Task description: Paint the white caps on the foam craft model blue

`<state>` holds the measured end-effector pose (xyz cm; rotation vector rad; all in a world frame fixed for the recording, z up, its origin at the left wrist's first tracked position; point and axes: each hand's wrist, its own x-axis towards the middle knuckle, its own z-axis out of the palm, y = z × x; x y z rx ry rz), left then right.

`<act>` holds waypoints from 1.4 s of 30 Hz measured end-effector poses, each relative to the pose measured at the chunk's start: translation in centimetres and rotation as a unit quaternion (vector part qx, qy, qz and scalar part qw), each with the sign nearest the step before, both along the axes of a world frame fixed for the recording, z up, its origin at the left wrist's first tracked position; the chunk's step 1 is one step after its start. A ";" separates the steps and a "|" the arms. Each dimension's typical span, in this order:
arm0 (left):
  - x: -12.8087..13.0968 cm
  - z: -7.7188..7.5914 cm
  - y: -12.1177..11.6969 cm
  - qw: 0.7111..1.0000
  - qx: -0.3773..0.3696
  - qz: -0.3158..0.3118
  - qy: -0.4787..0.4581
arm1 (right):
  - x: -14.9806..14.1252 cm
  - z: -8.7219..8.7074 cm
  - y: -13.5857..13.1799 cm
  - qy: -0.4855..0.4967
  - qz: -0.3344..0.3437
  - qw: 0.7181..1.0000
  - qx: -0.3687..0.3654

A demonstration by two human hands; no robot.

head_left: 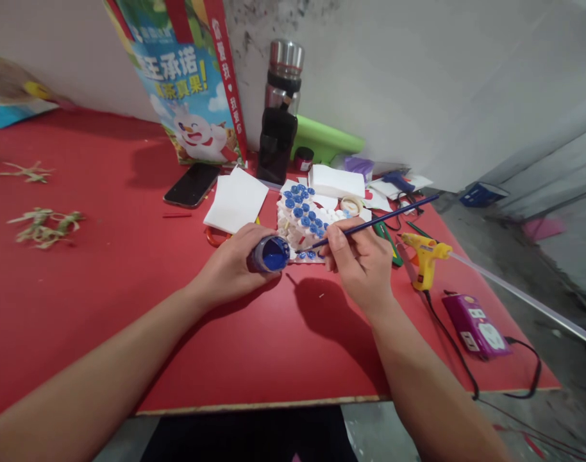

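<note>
My left hand [240, 260] is wrapped round a small jar of blue paint [274, 253], its mouth tilted toward me. Between the fingers and thumb of my right hand [363, 260] is a thin dark blue paintbrush [384, 218], its handle slanting up to the right. The brush tip is close to the jar's right side and to a white craft piece [297, 234] behind it. Many small round pieces on that craft piece are blue [305, 208], while others are white. My right hand covers part of it.
A yellow glue gun [426, 256] with a long glue stick and a purple power box [478, 326] trail cords at the right edge. Behind are a phone [192, 185], white paper [235, 200], a flask [283, 77] and a printed bag [192, 83]. Straw-like pieces [47, 226] lie left.
</note>
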<state>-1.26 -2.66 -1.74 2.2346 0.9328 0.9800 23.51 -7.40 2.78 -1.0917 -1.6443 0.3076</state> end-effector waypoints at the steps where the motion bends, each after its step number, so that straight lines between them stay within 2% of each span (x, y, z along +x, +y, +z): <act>1: 0.0 0.0 0.0 1.000 -0.001 0.000 0.002 | 0.1 0.0 0.1 0.003 -0.006 1.000 -0.002; 9: 0.0 0.3 -0.1 1.000 -0.020 0.013 0.004 | 0.9 -0.9 1.4 -0.034 -0.042 0.996 -0.065; 23: 0.0 0.3 -0.1 1.000 -0.011 0.003 0.000 | 0.9 -1.1 1.5 -0.080 -0.044 0.992 -0.089; 38: 0.0 0.3 -0.1 1.000 -0.011 0.008 0.009 | 1.1 -0.9 1.5 -0.067 -0.062 0.991 -0.094; 42: 0.0 0.3 -0.1 1.000 -0.010 0.006 0.008 | 1.0 -1.1 1.6 -0.067 -0.047 0.991 -0.101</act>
